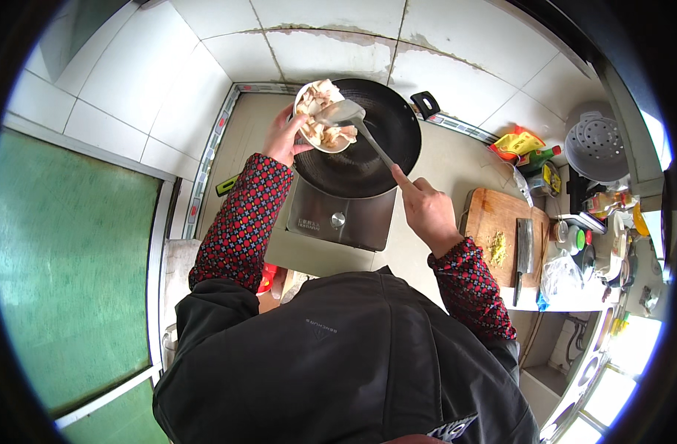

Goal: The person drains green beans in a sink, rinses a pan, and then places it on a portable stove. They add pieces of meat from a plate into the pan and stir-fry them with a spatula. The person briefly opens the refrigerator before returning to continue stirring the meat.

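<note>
My left hand (285, 133) grips a white bowl (328, 150) of pale, thin-sliced meat (318, 101), holding it above the left side of a black wok (383, 133). In my right hand (427, 208) is the handle of a metal cooking spatula (344, 112). Its blade lies over the meat in the bowl, and I cannot tell how deep it reaches. The visible part of the wok's inside is dark and holds no food. Under the wok stands a single-burner stove (341, 219) with a round knob in front.
To the right, a wooden cutting board (485, 213) bears chopped pale-yellow bits (498, 248) and a cleaver (524, 250). Seasoning packets (517, 145), a green bottle (538, 160) and a grey strainer basket (596, 147) crowd the back right. The wok's side handle (425, 104) points towards the tiled wall.
</note>
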Demonstrator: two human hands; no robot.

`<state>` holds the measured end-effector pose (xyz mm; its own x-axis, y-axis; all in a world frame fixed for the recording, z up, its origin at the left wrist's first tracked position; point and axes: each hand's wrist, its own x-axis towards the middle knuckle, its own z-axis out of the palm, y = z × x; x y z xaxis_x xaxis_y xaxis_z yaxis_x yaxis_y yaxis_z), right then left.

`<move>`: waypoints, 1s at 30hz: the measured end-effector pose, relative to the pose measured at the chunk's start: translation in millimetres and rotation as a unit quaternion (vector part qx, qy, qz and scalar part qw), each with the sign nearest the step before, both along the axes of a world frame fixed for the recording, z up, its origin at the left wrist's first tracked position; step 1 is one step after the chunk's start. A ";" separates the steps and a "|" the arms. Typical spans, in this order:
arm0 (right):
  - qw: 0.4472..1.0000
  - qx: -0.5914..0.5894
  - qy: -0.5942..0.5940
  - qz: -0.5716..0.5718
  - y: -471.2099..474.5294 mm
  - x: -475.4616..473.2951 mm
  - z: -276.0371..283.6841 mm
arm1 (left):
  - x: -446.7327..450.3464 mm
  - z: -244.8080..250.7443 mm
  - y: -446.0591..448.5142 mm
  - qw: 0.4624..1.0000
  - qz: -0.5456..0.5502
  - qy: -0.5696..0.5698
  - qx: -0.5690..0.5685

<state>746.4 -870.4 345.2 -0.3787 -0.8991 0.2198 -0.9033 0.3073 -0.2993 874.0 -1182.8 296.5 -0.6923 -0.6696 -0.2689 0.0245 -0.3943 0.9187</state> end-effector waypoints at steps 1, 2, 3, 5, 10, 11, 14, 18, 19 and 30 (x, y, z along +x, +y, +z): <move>1.000 0.014 0.007 -0.002 0.4 -1.4 1.5 | -1.3 -2.6 -2.7 1.000 -0.001 0.008 0.004; 1.000 0.029 0.011 -0.002 1.4 -2.5 3.1 | -0.2 -5.3 -3.8 1.000 -0.001 0.014 0.008; 0.999 0.036 0.011 0.005 1.5 -3.4 4.9 | 1.5 -7.6 -4.3 1.000 0.000 0.019 0.011; 1.000 0.005 -0.007 0.007 1.9 -5.7 9.3 | 1.6 -10.1 -4.7 0.999 -0.017 0.024 0.024; 0.919 -0.036 -0.386 -0.069 6.2 -22.0 23.1 | 6.1 -8.9 -1.6 0.999 -0.015 0.020 0.028; 0.915 -0.033 -0.398 -0.062 5.1 -26.1 24.0 | 8.1 -8.1 -1.1 0.999 -0.015 0.012 0.033; 0.900 -0.020 -0.432 -0.057 3.2 -41.7 26.2 | 12.5 -6.1 -2.4 0.999 -0.025 0.008 0.029; 0.886 0.027 -0.461 -0.050 0.8 -52.1 23.1 | 11.6 -6.8 -4.1 0.998 -0.026 0.016 0.046; 0.883 0.027 -0.466 -0.044 1.1 -52.7 21.9 | 10.5 -7.4 -3.6 0.998 -0.015 0.018 0.051; 0.912 0.011 -0.409 -0.022 7.1 -37.2 0.0 | -23.2 -16.3 0.8 0.994 0.103 -0.030 0.019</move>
<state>709.2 -863.4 345.1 -0.4445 -0.8794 -0.1707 -0.3666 0.3525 -0.8611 850.9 -1182.0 280.2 -0.5226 -0.7843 -0.3345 0.0535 -0.4217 0.9052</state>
